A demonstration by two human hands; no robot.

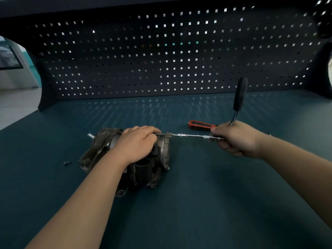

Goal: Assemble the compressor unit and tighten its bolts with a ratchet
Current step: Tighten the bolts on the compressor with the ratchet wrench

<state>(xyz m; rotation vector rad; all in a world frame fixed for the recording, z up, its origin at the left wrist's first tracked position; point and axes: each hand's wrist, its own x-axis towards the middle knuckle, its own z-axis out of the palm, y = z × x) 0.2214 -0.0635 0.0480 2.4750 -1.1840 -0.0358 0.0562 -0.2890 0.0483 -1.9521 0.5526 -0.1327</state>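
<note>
The right hand [235, 139] has a closed grip on the head of the ratchet [238, 97], whose black handle stands up and away from the fist. The left hand [136, 144] is pressed flat over the compressor [161, 153], which lies on its side on the worktop [206, 194], left of centre. From the right fist a slim extension bar [190, 135] runs level and leftward to a bolt at the compressor's upper right edge. The swing must turn about this left-right axis. An orange screwdriver [201, 125] lies just behind the bar.
</note>
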